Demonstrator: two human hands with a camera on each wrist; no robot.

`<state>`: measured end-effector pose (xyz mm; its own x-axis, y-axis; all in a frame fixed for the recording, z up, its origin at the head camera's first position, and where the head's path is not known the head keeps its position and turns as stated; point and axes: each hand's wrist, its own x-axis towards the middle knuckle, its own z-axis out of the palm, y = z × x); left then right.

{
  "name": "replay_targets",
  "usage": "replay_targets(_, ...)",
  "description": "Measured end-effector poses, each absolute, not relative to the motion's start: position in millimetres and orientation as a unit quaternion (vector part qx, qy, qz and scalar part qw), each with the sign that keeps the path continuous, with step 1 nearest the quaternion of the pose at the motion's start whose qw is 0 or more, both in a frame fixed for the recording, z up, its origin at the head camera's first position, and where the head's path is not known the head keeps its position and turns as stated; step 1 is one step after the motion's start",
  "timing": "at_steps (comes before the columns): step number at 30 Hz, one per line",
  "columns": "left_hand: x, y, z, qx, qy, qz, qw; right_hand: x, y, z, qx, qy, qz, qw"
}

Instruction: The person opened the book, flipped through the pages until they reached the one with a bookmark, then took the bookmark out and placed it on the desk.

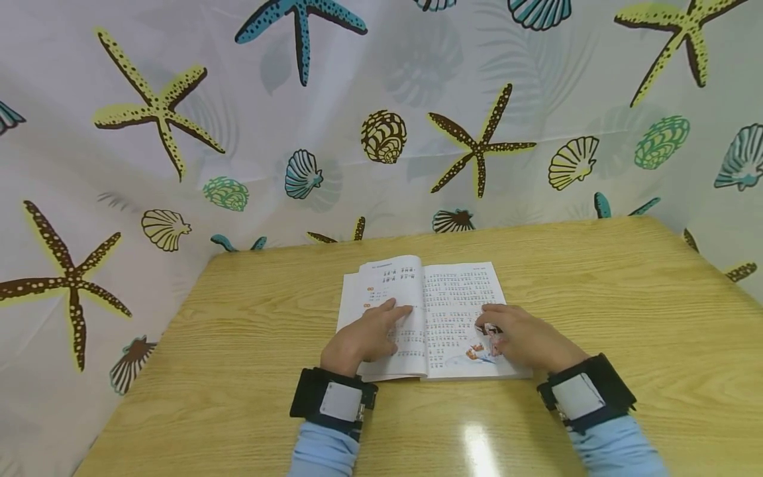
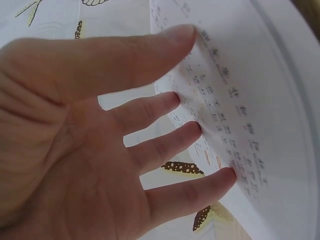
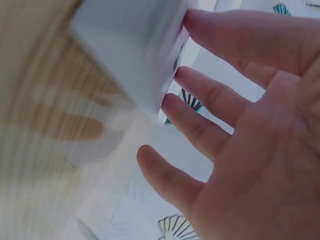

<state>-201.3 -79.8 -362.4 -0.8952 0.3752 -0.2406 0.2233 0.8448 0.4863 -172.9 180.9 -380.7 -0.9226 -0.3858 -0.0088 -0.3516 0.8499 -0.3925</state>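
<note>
An open book (image 1: 456,291) lies on the wooden table, with printed text on both pages and a coloured picture low on the right page. On the left page rests my left hand (image 1: 363,338), its fingertips touching the paper. The left wrist view shows that hand (image 2: 115,150) with fingers spread and tips against the printed page (image 2: 235,115). My right hand (image 1: 530,338) lies over the lower right edge of the right page, partly covering the picture. In the right wrist view, several of its fingertips touch the book (image 3: 135,55), while the little finger is off it.
The wooden table (image 1: 256,324) extends on all sides of the book. Behind it and to the sides hangs a white cloth (image 1: 334,119) printed with starfish and shells. Each wrist wears a black band (image 1: 310,391) with a pale plate, above light blue sleeves (image 1: 324,450).
</note>
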Motion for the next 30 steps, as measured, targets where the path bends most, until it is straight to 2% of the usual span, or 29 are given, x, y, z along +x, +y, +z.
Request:
replay_targets(11, -201, -80, -361, 0.165, 0.947, 0.223, 0.165, -175, 190, -382, -0.182, 0.962, -0.2, 0.041)
replay_targets(20, -201, -80, -361, 0.167, 0.947, 0.219, 0.166, -179, 198, -382, -0.098, 0.972, -0.199, 0.083)
replay_targets(30, -202, -79, -362, 0.171, 0.947, 0.214, 0.167, -179, 196, -378, -0.089, 0.976, -0.175, 0.097)
